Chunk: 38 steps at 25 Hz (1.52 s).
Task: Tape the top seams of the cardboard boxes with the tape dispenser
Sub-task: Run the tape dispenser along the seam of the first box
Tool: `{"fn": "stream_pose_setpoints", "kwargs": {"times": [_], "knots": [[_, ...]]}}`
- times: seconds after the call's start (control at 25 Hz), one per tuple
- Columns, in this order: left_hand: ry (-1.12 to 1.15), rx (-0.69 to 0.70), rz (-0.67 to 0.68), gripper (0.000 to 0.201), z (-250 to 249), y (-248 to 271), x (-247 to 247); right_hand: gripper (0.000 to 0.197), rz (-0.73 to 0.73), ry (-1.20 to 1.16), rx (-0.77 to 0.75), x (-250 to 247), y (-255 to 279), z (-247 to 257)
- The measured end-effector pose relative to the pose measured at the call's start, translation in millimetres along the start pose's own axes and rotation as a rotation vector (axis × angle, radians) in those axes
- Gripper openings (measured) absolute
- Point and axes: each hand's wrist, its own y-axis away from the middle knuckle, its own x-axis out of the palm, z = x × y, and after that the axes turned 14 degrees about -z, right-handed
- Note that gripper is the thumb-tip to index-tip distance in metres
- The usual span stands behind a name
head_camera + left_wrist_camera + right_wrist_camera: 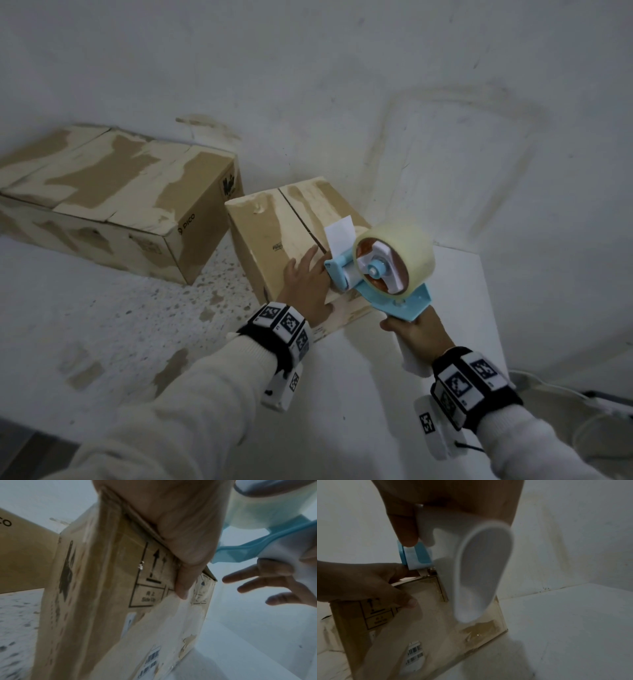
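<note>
A small cardboard box (274,236) stands in the middle, its top seam (298,216) running away from me. My left hand (303,284) lies flat on the near end of its top, the thumb (183,585) down the front face. My right hand (418,332) grips the white handle (479,568) of the blue tape dispenser (342,270), which carries a roll of clear tape (411,246). The dispenser's front end sits at the near end of the seam, beside my left fingers. A larger cardboard box (102,192) lies to the left.
Both boxes sit close to a white wall (342,85). The floor on the left is speckled (137,308); a white board (376,377) lies under the small box's right side. Cables (589,394) trail at the far right.
</note>
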Motion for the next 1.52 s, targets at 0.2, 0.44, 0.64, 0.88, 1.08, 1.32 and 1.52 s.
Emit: {"fn": "stream_pose_setpoints", "kwargs": {"times": [0.2,0.44,0.64,0.88,1.08,1.32,1.52], "knots": [[0.286,-0.129,-0.129,0.093,3.9,2.1,6.2,0.021,0.111,0.035,0.038,0.8,-16.9,10.5],[0.303,-0.116,-0.153,0.101,2.4,-4.0,3.4,0.029,0.144,-0.032,0.036,-0.2,-24.4,20.4],[0.072,-0.017,0.059,0.093,-1.2,-9.0,-0.8,0.03,0.13,-0.029,0.073,-4.2,-17.8,15.1],[0.033,0.021,0.05,0.079,1.2,-9.9,3.6,0.031,0.096,-0.034,0.078,1.5,-2.4,1.6],[-0.013,0.035,0.013,0.073,-0.1,-8.7,5.7,0.022,0.075,0.086,0.053,-6.2,-3.5,1.2],[-0.035,0.005,-0.026,0.073,-0.7,-8.0,7.6,0.013,0.033,-0.01,0.099,-2.2,8.2,14.2],[-0.009,-0.047,-0.065,0.077,-3.7,-11.3,0.5,0.018,0.048,0.001,0.066,-4.3,8.0,24.2]]}}
